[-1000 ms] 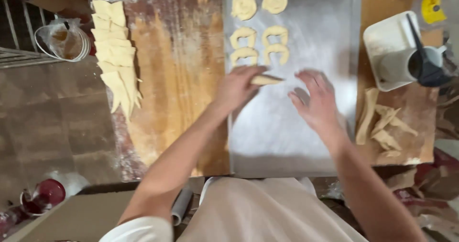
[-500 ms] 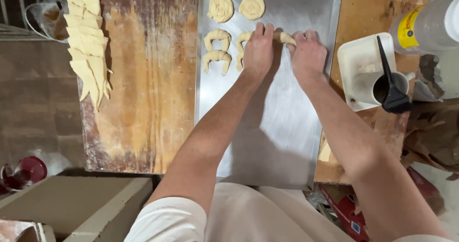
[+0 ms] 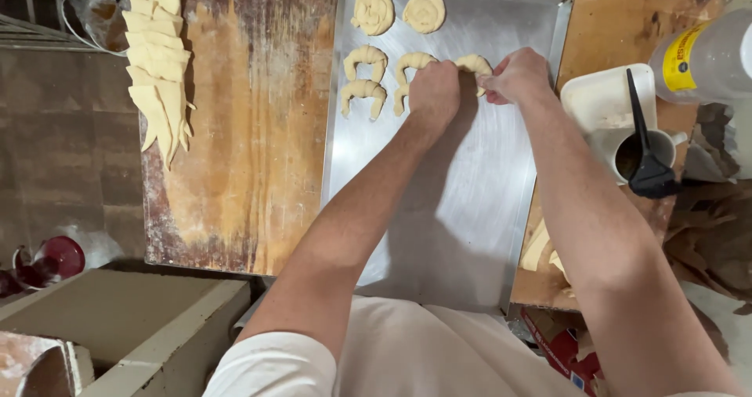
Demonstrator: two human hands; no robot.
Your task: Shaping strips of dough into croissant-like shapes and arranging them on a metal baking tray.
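Dough piece: a pale, soft roll of raw dough (image 3: 475,65), ridged where the layers wrap, bent into a crescent; it lies at the far end of the tray, third in its row, just right of two shaped crescents
Long axis: runs left to right across the tray, its ends curving down toward the person
Left hand (image 3: 435,91): knuckles up, fingers curled and pressed together on the left end of the dough piece
Right hand (image 3: 517,76): fingers bunched, pinching the right end of the dough piece
Tray (image 3: 454,209): flat rectangular metal sheet with a low rim, dull grey and smooth, its near part bare
Shaped crescents (image 3: 365,76): four in two rows, pale and ridged, left of the hands
Spirals (image 3: 398,10): two round coiled dough discs at the far edge of the tray
Tabletop (image 3: 243,130): worn wood, floury and streaked
Dough triangles (image 3: 160,60): thin pale cut pieces, overlapping in a line along the left edge of the tabletop
Cup (image 3: 638,152): holds a black brush, right of the tray, beside a white dish
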